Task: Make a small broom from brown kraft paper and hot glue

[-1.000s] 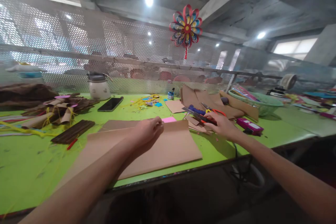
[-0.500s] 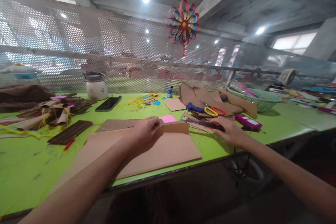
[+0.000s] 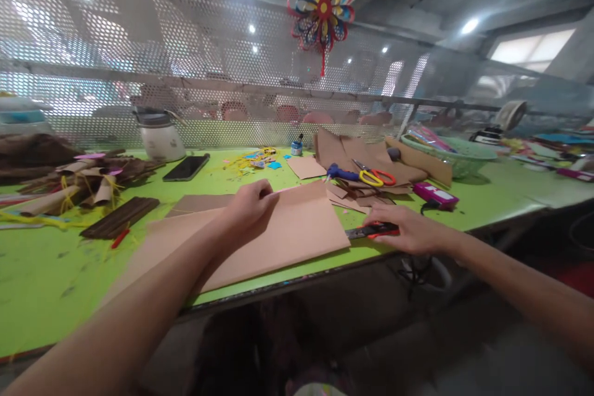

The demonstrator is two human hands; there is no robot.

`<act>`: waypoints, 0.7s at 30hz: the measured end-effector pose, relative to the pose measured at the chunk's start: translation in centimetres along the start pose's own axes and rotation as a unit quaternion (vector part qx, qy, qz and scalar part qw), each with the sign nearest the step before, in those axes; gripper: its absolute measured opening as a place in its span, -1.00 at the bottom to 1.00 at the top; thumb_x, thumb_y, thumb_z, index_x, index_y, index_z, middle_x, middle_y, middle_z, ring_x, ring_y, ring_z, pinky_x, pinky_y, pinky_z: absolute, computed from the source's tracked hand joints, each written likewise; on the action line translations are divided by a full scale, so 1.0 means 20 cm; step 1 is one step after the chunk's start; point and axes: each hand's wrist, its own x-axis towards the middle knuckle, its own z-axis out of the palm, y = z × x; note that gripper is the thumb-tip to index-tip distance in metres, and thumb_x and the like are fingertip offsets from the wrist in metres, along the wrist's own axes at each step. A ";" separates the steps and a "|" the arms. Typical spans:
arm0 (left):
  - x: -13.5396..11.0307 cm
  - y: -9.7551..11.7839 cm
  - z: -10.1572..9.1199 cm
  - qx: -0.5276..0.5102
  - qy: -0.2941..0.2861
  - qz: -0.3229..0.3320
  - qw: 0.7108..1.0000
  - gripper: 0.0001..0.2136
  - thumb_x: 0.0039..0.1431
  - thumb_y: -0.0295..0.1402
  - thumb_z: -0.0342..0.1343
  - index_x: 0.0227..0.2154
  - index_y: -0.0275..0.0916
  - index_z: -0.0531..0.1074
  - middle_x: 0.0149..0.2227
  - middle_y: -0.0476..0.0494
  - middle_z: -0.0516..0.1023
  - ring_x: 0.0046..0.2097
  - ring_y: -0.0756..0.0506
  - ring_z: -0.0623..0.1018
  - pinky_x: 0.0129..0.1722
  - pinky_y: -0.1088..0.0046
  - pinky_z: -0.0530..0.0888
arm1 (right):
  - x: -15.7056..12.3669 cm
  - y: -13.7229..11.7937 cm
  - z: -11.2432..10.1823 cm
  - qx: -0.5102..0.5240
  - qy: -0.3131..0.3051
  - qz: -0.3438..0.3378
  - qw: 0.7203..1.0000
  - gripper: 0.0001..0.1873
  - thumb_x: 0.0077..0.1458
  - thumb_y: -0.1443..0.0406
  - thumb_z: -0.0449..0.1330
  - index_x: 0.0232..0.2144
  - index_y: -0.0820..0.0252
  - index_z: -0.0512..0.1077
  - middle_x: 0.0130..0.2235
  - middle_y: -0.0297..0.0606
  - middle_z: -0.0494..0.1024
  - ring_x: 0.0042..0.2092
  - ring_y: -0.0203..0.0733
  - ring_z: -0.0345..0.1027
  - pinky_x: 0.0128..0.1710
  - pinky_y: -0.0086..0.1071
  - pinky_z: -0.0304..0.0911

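A large sheet of brown kraft paper [image 3: 297, 229] lies along the near edge of the green table, its far right part raised. My left hand [image 3: 254, 201] is closed on the sheet's far edge, with thumb and fingers pinched together. In my right hand [image 3: 411, 229] is a pair of scissors with red and black handles [image 3: 383, 231]. Their dark blades point left, and the tips are at the sheet's right edge; I cannot tell whether they touch it. A darker brown piece [image 3: 197, 204] shows from behind the sheet.
Behind my right hand lie a blue glue gun [image 3: 341, 173], yellow-and-orange scissors [image 3: 371, 177], brown scraps and a purple box [image 3: 435, 195]. A green basket [image 3: 464, 161] stands at the right. Further left are a phone [image 3: 186, 167], a white jar [image 3: 160, 139] and brown paper strips [image 3: 119, 218].
My right hand has brought the scissors closer to me, down to the sheet's right edge. The sheet's far right flap now stands higher, hiding the pink paper behind. The view has tilted down slightly.
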 end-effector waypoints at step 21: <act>-0.09 0.16 0.13 0.162 -0.084 0.222 0.958 -0.70 0.28 -0.32 -0.15 -0.25 -0.21 0.51 -0.24 -0.25 0.42 -0.15 -0.18 0.37 -0.12 0.27 0.31 | -0.36 -0.10 0.13 0.034 0.018 0.049 0.998 -0.63 0.20 0.18 0.08 0.05 0.01 0.42 -0.10 -0.12 0.50 -0.12 -0.11 0.43 -0.13 -0.31 0.32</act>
